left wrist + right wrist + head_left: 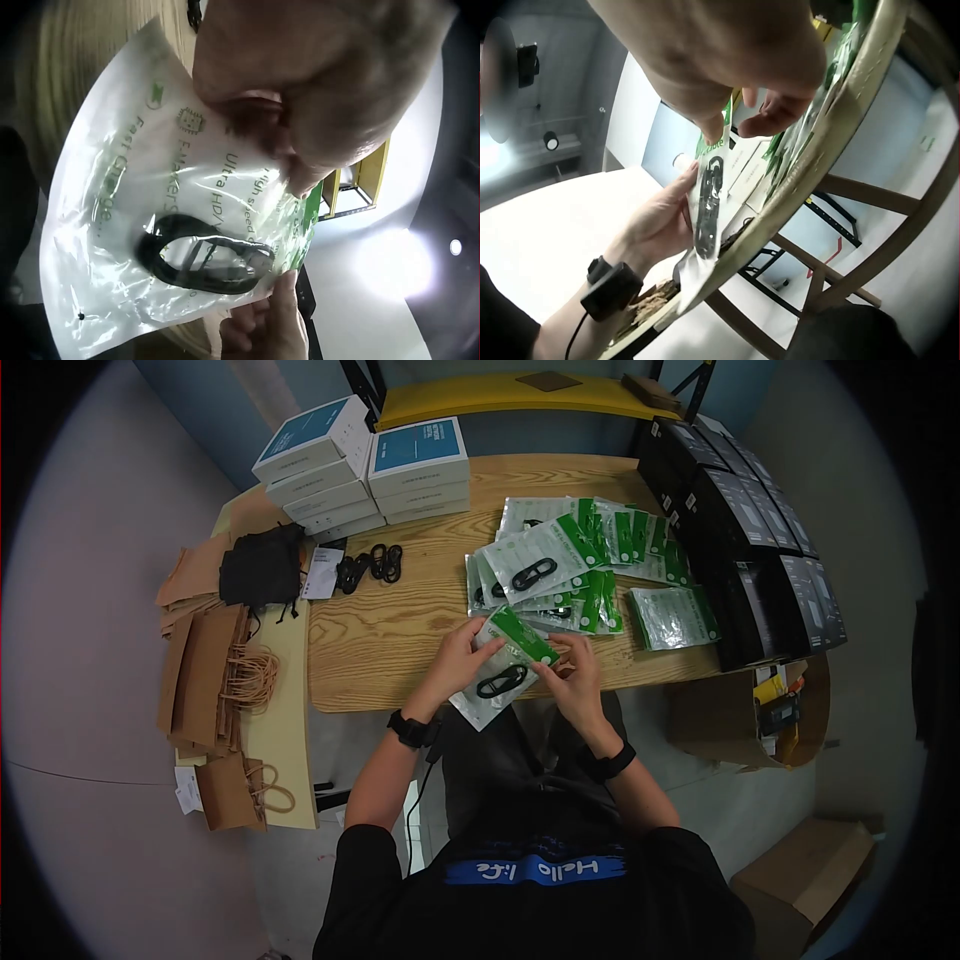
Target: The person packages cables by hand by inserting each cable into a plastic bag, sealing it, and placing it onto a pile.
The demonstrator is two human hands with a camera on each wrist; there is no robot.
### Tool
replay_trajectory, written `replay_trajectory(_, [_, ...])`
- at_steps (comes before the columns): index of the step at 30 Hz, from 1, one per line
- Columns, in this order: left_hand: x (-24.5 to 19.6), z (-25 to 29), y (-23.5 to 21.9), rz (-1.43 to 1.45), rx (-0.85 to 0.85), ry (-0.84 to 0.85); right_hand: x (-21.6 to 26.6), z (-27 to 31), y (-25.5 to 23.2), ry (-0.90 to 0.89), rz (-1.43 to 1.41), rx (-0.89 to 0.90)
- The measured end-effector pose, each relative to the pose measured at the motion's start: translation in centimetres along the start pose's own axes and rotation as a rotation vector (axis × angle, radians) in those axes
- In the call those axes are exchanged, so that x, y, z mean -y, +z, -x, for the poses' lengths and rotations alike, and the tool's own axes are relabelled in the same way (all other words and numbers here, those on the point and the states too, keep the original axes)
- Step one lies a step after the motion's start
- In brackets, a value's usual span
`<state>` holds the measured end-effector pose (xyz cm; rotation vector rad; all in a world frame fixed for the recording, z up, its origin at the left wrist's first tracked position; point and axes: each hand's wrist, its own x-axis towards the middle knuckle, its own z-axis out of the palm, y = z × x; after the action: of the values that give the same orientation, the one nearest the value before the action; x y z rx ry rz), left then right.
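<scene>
In front of the person, just off the table's front edge, both hands hold a clear and white plastic pouch [478, 712] with a green top band. A coiled black cable [502, 682] lies inside it; printed words such as "Fast Charge" show in the left wrist view. The left hand [458, 660] grips the pouch's left side, thumb [304, 176] on its face. At the green end, the right hand [574, 685] pinches the right edge between thumb [714, 129] and fingers. Beyond the hands lies a pile of similar pouches [545, 550], several showing black cables.
A separate stack of pouches [672, 618] sits right, beside black boxes [735, 510]. White-and-blue boxes [420, 465] stand back left, near loose coiled cables [385, 563] and a black cloth bag [262, 568]. Brown paper bags [200, 680] line the left side. An open carton [700, 730] stands below right.
</scene>
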<state>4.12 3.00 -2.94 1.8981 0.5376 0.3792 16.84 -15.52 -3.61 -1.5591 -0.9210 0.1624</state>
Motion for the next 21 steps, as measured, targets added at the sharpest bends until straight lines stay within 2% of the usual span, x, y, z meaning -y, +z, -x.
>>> replay_trajectory(1, [0.2, 0.1, 0.3, 0.0, 0.002, 0.0, 0.7, 0.0, -0.1, 0.074, -0.02, -0.086])
replay_trajectory(2, [0.5, 0.2, 0.6, 0.198, 0.015, -0.008, 0.1, 0.1, -0.4, 0.075, -0.02, -0.089])
replay_trajectory(3, [0.3, 0.4, 0.8, 0.394, 0.027, -0.017, -0.6, 0.1, -1.0, 0.223, -0.086, 0.051])
replay_trajectory(4, [0.2, 0.7, 0.8, 0.392, 0.027, -0.017, -1.2, 0.2, -1.3, 0.371, -0.152, 0.193])
replay_trajectory(8, [-2.0, 1.7, 0.3, 0.214, 0.086, 0.032, -0.6, 0.6, -1.9, 0.365, -0.099, 0.241])
replay_trajectory(10, [-2.6, 2.0, 0.2, 0.151, 0.102, 0.032, 0.2, 0.7, -1.8, 0.142, -0.026, 0.307])
replay_trajectory(12, [-2.6, 2.2, 0.3, 0.247, 0.129, -0.069, 0.8, 0.8, -2.0, 0.179, -0.053, 0.343])
replay_trajectory(13, [-2.6, 2.4, 0.4, 0.245, 0.129, -0.068, 0.9, 0.8, -2.1, 0.217, -0.079, 0.376])
replay_trajectory(16, [-2.5, 3.1, 1.1, 0.249, 0.163, -0.037, 0.7, 0.6, -2.4, 0.133, -0.055, 0.461])
replay_trajectory(17, [-2.6, 3.1, 1.4, 0.246, 0.116, 0.015, 0.8, 0.6, -2.4, 0.133, -0.055, 0.463])
replay_trajectory(19, [-2.5, 3.2, 1.7, 0.244, 0.067, 0.067, 1.9, 0.6, -2.4, 0.286, -0.08, 0.438])
replay_trajectory(21, [-1.8, 3.1, 1.5, 0.246, 0.072, 0.07, 2.3, 0.6, -2.5, 0.301, -0.091, 0.44])
